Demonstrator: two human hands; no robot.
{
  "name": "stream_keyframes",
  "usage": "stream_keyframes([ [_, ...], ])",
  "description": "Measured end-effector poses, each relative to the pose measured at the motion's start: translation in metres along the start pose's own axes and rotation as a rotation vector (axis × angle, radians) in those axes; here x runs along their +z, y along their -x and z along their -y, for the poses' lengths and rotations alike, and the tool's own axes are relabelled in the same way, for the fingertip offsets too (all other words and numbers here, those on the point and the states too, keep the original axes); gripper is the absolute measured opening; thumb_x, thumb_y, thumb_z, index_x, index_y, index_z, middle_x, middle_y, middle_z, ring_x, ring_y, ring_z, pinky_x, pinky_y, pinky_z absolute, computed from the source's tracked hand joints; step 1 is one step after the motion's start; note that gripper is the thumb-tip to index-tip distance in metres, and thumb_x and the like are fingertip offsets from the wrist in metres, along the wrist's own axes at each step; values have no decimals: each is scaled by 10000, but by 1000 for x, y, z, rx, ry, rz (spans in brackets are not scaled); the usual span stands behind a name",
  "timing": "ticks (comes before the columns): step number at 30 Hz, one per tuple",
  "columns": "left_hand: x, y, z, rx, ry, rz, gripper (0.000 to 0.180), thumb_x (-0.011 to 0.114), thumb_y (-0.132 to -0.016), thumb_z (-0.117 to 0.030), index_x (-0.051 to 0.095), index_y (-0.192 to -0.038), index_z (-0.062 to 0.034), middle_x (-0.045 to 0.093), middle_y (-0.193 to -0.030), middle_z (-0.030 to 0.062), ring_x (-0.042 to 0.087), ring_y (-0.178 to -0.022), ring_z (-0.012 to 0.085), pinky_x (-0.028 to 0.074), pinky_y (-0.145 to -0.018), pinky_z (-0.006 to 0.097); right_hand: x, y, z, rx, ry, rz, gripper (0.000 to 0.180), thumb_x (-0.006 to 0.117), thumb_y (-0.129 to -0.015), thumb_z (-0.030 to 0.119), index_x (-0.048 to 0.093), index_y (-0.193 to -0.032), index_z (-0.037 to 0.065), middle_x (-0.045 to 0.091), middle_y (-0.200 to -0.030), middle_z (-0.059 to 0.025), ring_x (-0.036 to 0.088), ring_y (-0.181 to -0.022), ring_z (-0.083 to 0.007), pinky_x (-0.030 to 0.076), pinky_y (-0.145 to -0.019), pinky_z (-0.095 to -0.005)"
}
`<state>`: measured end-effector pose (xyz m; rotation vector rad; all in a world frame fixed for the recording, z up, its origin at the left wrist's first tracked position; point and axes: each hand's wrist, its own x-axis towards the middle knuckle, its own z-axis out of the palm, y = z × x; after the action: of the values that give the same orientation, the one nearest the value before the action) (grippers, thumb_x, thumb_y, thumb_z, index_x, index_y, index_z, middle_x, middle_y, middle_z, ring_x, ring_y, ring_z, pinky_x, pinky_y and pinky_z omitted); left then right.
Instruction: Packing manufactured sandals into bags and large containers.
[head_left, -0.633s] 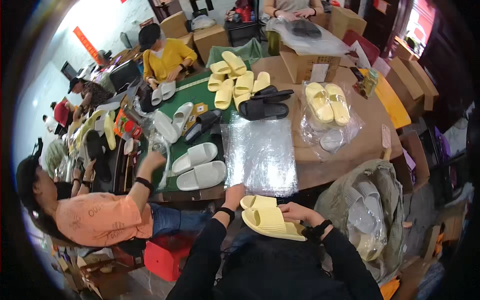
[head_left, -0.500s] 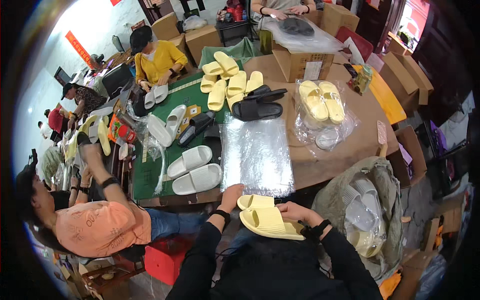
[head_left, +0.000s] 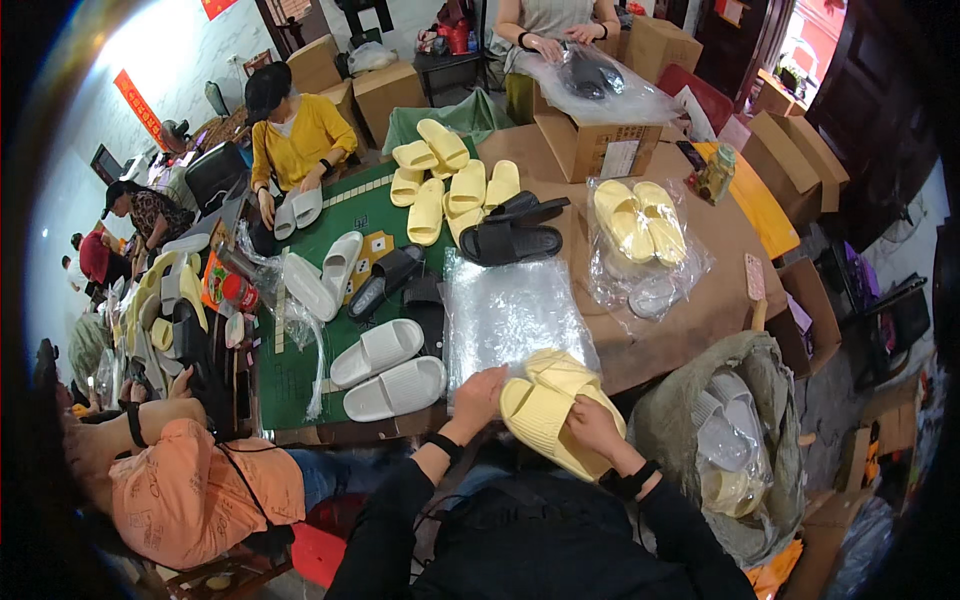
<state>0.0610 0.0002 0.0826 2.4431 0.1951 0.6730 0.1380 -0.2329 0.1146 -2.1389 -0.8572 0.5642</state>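
Note:
In my right hand (head_left: 594, 427) is a pair of pale yellow slippers (head_left: 537, 412), gripped with the fingers inside the nearer one. The slippers are tilted, their far ends over the near part of a clear plastic bag (head_left: 505, 300) lying flat on the table. My left hand (head_left: 478, 398) is closed at the bag's near edge, just left of the slippers; its fingertips are partly hidden. A light grey pair of slippers (head_left: 394, 388) lies left of the bag. Black slippers (head_left: 510, 243) lie at its far edge.
Yellow slippers (head_left: 426, 213) are heaped farther back on the green mat (head_left: 290, 395). A bagged yellow pair (head_left: 640, 225) lies right on the brown table (head_left: 640, 340). Beside my right arm stands a sack (head_left: 665, 400) of bagged slippers. A person in orange (head_left: 210, 480) sits left.
My right hand has moved the yellow slippers forward and tipped them up toward the bag. The left hand has shifted slightly right. My view has shifted a little.

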Motion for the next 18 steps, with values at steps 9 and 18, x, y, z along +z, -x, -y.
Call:
stream_keyframes([
  [9, -15, -22, -46, 212, 8, 277, 331, 555, -812, -186, 569, -1142, -180, 444, -1268, 121, 406, -1176, 340, 259, -988, 523, 17, -43, 32, -8, 271, -345, 151, 562, -751, 154, 563, -754, 3, 532, -785, -163, 526, -754, -344, 432, -652, -413],
  [18, -60, -51, -59, 74, 595, 566, 236, 529, -866, -148, 627, -1081, -158, 406, -1312, 152, 375, -1218, 336, 324, -988, 360, 60, -133, 18, -317, 350, -618, 184, 533, -773, 145, 538, -928, 45, 559, -876, -160, 527, -850, -335, 435, -722, -393],
])
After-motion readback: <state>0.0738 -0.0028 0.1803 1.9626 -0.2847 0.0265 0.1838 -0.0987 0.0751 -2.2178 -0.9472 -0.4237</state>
